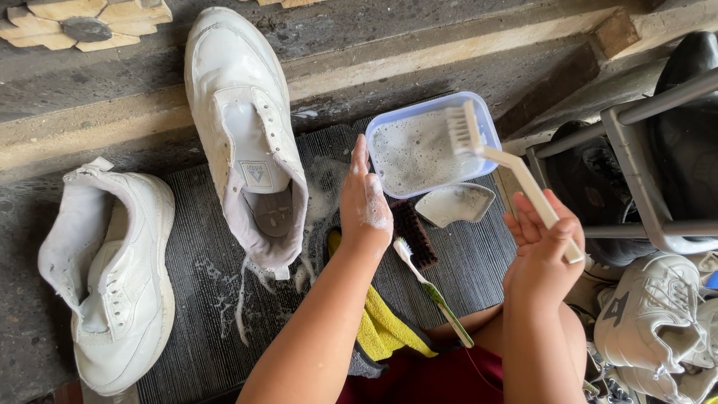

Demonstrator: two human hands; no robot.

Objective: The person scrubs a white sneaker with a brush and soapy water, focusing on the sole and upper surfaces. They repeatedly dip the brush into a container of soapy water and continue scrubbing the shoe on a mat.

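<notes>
A dark ribbed mat (449,269) lies on a rough grey stone floor (22,314), wet and flecked with soap foam near its middle. Beyond the mat a pale concrete step (134,120) runs across the far side, and a patterned stone inlay (86,26) sits at the far left.

The right hand (542,251) is closed around the handle of a white scrubbing brush (508,168), bristle head raised over a clear plastic tub (486,123) of soapy water at the far middle of the mat. The left hand (365,202) is open and flat, fingers together, foam on its back, holding nothing; it hovers between the tub and a white sneaker (243,127) lying on the mat, laces trailing towards the near side. A second white sneaker (112,277) lies on the floor at the left, off the mat.

Just near the tub lie its lid (456,203), a dark brush (415,233), and a toothbrush (430,288) with a green handle. A yellow cloth (381,329) shows under the left forearm. On the right stands a grey metal shoe rack (636,172), with more white shoes (651,322) piled beneath it.
</notes>
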